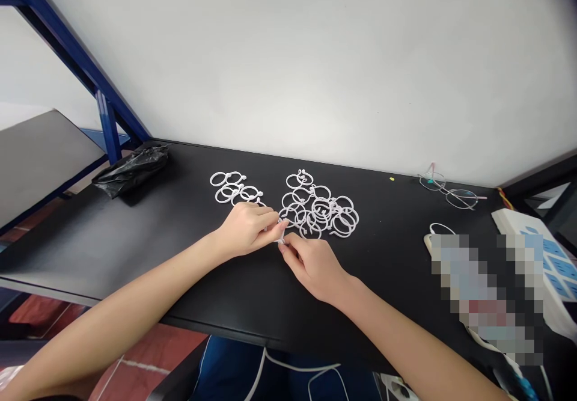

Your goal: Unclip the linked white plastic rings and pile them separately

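Observation:
My left hand [246,229] and my right hand [311,263] meet at the middle of the black table [171,251], both pinching one white plastic ring [281,232] between their fingertips. Just beyond the fingers lies a loose pile of several white rings [322,208]. A smaller group of white rings [234,187] lies to the left, right behind my left hand.
A crumpled black plastic bag [133,169] sits at the table's far left corner. A pair of glasses [448,190] lies at the far right, near a white power strip [538,247] and cable. A blue metal frame [106,112] stands at the left.

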The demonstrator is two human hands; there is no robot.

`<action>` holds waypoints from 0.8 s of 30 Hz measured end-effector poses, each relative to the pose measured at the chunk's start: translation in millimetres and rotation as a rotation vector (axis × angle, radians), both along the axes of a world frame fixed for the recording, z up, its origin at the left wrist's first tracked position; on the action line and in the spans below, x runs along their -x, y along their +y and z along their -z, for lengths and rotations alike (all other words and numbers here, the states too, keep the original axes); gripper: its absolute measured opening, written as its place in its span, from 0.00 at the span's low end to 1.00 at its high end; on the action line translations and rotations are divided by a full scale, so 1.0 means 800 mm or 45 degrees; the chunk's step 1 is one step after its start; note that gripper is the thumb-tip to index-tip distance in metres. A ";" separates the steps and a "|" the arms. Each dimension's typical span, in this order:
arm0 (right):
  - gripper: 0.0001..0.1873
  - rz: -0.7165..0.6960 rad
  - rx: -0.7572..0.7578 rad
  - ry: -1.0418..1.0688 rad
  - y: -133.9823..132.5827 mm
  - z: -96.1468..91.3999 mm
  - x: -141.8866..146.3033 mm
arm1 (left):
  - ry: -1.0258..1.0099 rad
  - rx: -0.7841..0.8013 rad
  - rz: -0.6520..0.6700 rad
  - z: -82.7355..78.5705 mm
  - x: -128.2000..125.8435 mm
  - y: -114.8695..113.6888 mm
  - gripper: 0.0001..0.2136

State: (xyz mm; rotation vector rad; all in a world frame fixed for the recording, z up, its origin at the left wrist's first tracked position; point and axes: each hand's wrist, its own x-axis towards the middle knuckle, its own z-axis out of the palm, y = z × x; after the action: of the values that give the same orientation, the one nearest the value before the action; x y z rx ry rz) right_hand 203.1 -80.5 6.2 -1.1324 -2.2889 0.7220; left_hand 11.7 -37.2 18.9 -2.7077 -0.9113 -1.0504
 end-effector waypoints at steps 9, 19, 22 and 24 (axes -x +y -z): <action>0.17 0.035 0.061 0.069 0.000 0.000 0.000 | 0.057 0.094 0.006 0.002 0.002 0.001 0.21; 0.21 0.030 -0.027 0.106 0.001 0.004 0.001 | 0.049 0.098 0.002 0.002 0.002 0.001 0.21; 0.21 0.032 -0.005 0.108 0.001 0.004 0.002 | 0.043 0.108 0.010 0.003 0.002 0.001 0.20; 0.19 0.029 0.024 0.114 0.001 0.002 0.002 | 0.033 0.120 0.010 0.003 0.002 0.001 0.19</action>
State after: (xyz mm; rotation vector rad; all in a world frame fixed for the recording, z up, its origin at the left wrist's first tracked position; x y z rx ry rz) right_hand 201.7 -80.0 4.2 -1.1099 -2.1957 0.7719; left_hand 9.9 -36.4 16.4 -2.7960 -0.9700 -0.9962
